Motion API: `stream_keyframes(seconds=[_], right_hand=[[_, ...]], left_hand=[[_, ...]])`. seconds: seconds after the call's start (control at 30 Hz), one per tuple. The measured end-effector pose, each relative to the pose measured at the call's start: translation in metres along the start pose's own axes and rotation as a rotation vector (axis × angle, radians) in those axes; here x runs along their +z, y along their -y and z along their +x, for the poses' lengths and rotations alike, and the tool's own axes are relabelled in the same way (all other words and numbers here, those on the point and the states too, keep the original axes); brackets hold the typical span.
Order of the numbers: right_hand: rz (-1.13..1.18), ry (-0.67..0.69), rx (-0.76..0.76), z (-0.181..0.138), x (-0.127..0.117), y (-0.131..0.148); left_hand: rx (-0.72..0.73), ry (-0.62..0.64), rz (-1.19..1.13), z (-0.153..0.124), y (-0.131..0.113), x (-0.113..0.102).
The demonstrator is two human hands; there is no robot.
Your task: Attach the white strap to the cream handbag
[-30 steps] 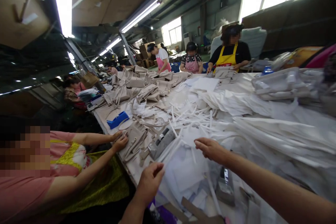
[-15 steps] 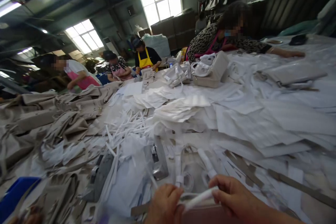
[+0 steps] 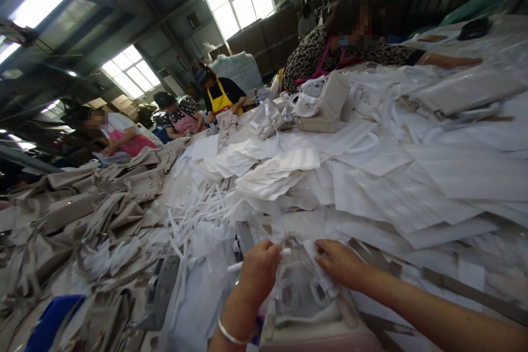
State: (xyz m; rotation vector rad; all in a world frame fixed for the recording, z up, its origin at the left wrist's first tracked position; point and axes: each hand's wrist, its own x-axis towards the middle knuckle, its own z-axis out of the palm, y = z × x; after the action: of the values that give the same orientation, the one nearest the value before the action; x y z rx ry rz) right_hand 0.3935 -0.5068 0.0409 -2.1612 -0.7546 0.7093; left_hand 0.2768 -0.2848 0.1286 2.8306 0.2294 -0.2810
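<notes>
A beige handbag [image 3: 322, 335] lies in front of me, its straps partly wrapped in white and rings of clear or white wrap lying on its front. Above its left side, my left hand [image 3: 259, 268] is closed on a white foam strip [image 3: 235, 267], whose ends poke out on both sides of the fist. My right hand [image 3: 342, 264] has its fingers bent against the white-wrapped strap [image 3: 315, 261] on the bag's right side. The fingertips' exact hold is partly hidden.
A grey tape dispenser [image 3: 159, 294] and a blue object [image 3: 53, 322] lie to the left. Beige bags [image 3: 82, 209] pile up beyond them. White sheets [image 3: 280, 173] and loose strips [image 3: 198, 206] cover the middle. Several co-workers stand across the table; one person's arm [image 3: 449, 60] reaches right.
Both hands have moved up and forward from the bag's near edge to its straps. The white strip stretched between them is now only in the left hand. More of the bag shows.
</notes>
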Motion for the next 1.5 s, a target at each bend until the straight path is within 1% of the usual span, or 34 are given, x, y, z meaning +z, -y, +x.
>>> stream_keyframes(seconds=[0.07, 0.17, 0.23, 0.3, 0.37, 0.43, 0.5, 0.6, 0.67, 0.8, 0.9, 1.0, 1.13, 1.23, 1.37, 1.43, 1.5], right_hand=[[-0.026, 0.024, -0.018, 0.005, 0.010, -0.004], [0.035, -0.029, -0.098, 0.001, 0.023, -0.010], [0.089, -0.036, -0.174, -0.005, 0.028, -0.016], [0.109, -0.007, -0.244, -0.010, 0.031, -0.020], [0.084, 0.017, -0.326, -0.014, 0.033, -0.022], [0.045, -0.010, -0.424, -0.016, 0.035, -0.021], [0.023, -0.064, -0.491, -0.017, 0.038, -0.018], [0.030, -0.114, -0.532, -0.019, 0.043, -0.013], [0.041, -0.140, -0.547, -0.021, 0.045, -0.012], [0.040, -0.215, -0.560, -0.026, 0.044, -0.010], [0.027, -0.241, -0.563, -0.028, 0.043, -0.009], [0.013, -0.244, -0.559, -0.027, 0.044, -0.010], [0.011, -0.222, -0.549, -0.025, 0.045, -0.012], [0.006, -0.223, -0.551, -0.025, 0.044, -0.011], [0.032, -0.231, -0.546, -0.024, 0.040, -0.013], [0.056, -0.212, -0.508, -0.016, 0.033, -0.019], [0.064, -0.188, -0.417, -0.002, 0.025, -0.028]], left_hand=[[0.023, 0.044, 0.063, 0.017, 0.005, 0.002], [0.091, 0.075, 0.147, 0.042, 0.009, 0.012], [0.163, 0.078, 0.197, 0.058, 0.012, 0.019], [0.278, 0.088, 0.223, 0.073, 0.014, 0.026], [0.428, 0.123, 0.227, 0.086, 0.014, 0.030], [0.569, 0.176, 0.233, 0.099, 0.012, 0.035], [0.649, 0.235, 0.254, 0.110, 0.010, 0.040], [0.675, 0.303, 0.260, 0.122, 0.008, 0.050], [0.694, 0.324, 0.230, 0.125, 0.009, 0.054], [0.778, 0.318, 0.100, 0.125, 0.014, 0.056], [0.802, 0.312, 0.055, 0.126, 0.014, 0.058], [0.803, 0.318, 0.068, 0.129, 0.011, 0.066], [0.779, 0.372, 0.100, 0.133, 0.006, 0.073], [0.752, 0.398, 0.159, 0.134, 0.003, 0.072], [0.780, 0.393, 0.254, 0.134, -0.003, 0.066], [0.781, 0.394, 0.287, 0.133, -0.007, 0.064], [0.767, 0.395, 0.316, 0.131, -0.010, 0.063]])
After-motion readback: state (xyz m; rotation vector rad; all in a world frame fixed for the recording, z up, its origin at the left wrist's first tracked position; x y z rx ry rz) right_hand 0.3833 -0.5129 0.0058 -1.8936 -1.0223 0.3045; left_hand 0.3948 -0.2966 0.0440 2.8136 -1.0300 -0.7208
